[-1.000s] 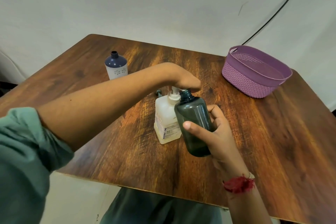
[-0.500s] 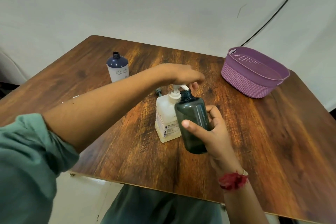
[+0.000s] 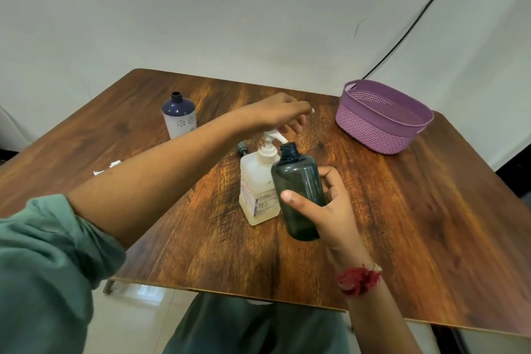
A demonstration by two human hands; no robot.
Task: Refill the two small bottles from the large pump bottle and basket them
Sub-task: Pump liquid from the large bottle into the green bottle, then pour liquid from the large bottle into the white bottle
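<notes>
Filling the first small bottle, the right hand is curling its fingers round the dark bottle, right beside the pump bottle, while the left hand is hovering loose and holding nothing over the pump top, probably needing to push down next.
</notes>
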